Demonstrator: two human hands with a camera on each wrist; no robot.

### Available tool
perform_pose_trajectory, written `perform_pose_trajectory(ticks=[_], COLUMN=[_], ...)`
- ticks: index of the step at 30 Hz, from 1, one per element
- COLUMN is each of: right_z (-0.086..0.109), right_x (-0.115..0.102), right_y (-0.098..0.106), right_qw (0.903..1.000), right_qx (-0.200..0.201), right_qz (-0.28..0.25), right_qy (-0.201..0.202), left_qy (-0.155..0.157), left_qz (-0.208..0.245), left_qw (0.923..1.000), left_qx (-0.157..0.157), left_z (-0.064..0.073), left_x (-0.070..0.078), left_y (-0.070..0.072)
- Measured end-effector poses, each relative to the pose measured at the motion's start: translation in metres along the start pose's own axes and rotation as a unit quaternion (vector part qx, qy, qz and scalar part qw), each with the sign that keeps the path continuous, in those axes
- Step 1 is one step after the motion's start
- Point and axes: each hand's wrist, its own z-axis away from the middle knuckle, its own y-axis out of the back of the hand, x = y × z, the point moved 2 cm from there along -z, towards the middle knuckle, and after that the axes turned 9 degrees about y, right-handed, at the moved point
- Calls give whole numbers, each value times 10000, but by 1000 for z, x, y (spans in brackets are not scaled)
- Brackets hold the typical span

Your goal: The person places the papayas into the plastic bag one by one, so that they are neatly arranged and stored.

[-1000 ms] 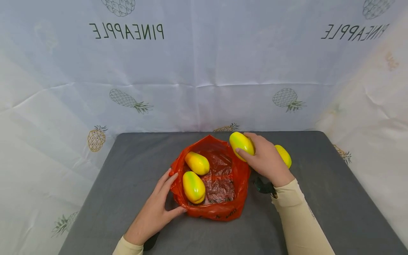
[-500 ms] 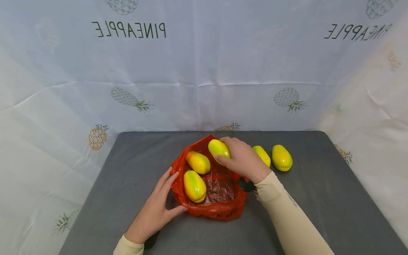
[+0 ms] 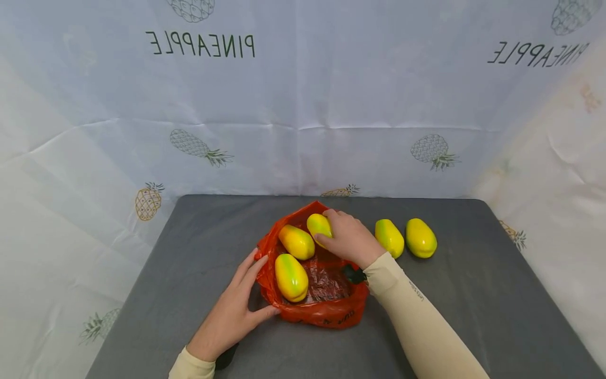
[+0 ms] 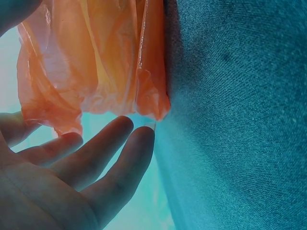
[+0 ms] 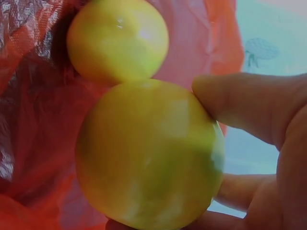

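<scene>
An open red plastic bag (image 3: 326, 316) stands on the grey table, with two yellow mangoes (image 3: 291, 278) lying inside at its left. My right hand (image 3: 350, 239) is over the bag's back right part and grips another yellow-green mango (image 3: 319, 226) between thumb and fingers. In the right wrist view the held mango (image 5: 148, 153) overlaps a second mango (image 5: 117, 40) against the red plastic. At the left rim my left hand (image 3: 232, 305) has its fingers spread, fingertips and thumb against the bag. The left wrist view shows those fingers (image 4: 96, 155) fairly straight beside the bag's edge (image 4: 153, 96).
Two more mangoes lie on the table right of the bag, a greener mango (image 3: 389, 239) behind my right forearm and a yellow mango (image 3: 421, 238) beside it. The grey table (image 3: 497, 305) ends at a white curtain (image 3: 360, 95) printed with pineapples.
My right hand has moved left with the mango, from beside the bag's right rim into its mouth, uncovering the mangoes on the table. My left hand has stayed at the rim.
</scene>
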Motion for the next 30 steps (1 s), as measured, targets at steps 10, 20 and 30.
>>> perform_pose_trajectory(ticks=[10, 20, 30], right_z=[-10, -17, -22], right_x=[5, 8, 9], right_y=[-16, -23, -30], right_qw=[9997, 9995, 9989], right_qx=[-122, -176, -258], right_qz=[60, 35, 15], right_qy=[-202, -245, -392], left_qy=[115, 61, 45], left_qz=[-54, -130, -166], left_qw=[9999, 9999, 9998], left_qx=[-45, -25, -42], left_z=[1, 1, 1], left_x=[1, -1, 0], left_y=[0, 0, 1])
